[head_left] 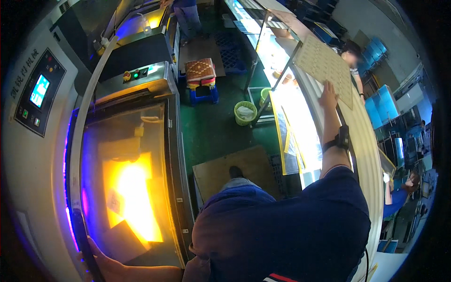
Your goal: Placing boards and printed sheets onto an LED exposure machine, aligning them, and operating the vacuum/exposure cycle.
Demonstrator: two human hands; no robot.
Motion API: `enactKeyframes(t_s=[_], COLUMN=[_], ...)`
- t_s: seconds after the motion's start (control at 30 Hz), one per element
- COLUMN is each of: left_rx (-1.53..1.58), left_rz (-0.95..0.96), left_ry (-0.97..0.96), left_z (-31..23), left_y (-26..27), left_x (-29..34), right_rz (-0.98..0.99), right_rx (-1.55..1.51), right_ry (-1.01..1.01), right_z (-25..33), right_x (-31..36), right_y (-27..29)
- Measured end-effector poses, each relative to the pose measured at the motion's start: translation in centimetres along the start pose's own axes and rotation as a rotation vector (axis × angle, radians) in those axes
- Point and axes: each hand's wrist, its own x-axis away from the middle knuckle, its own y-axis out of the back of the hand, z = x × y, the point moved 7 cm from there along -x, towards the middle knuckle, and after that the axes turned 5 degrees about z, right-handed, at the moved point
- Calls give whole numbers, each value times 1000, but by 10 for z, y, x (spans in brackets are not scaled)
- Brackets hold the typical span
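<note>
At the lower left, my left hand [104, 264] is closed round the dark handle [83, 235] on the machine's pale curved frame bar [86, 113]. Beside it lies the machine's glass bed [96, 162], lit bright yellow in the middle, with flat sheets on it partly lost in glare. My right arm reaches up to the right, where my right hand [329, 95] rests with stretched fingers against the lower edge of a beige panel [324, 61] patterned with rows of small marks. This panel lies tilted on the long shelf above the lit table.
A control panel [36, 91] with a lit screen is at the left. A stool [201, 75] with a woven seat and a green basket [245, 113] stand on the floor. Yellow-edged screens [291, 145] lean by the lit table [300, 113]. Other people are at the far end and right.
</note>
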Motion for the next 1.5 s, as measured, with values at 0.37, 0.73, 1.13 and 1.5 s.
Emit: enactKeyframes(t_s=[0.37, 0.73, 1.13, 1.5], left_rx=[-31, 387, 64, -8], left_rz=[-130, -63, 262, -230], left_ry=[-147, 125, 189, 58], left_z=[-17, -7, 0, 41], left_y=[7, 5, 4, 7], left_x=[-42, -31, -22, 80], right_rz=[-434, -632, 58, 318], right_rx=[-291, -636, -536, -274], right_ry=[327, 1012, 2422, 2362], right_z=[-5, 109, 501, 678], right_x=[70, 239, 538, 698], right_y=[54, 167, 58, -44])
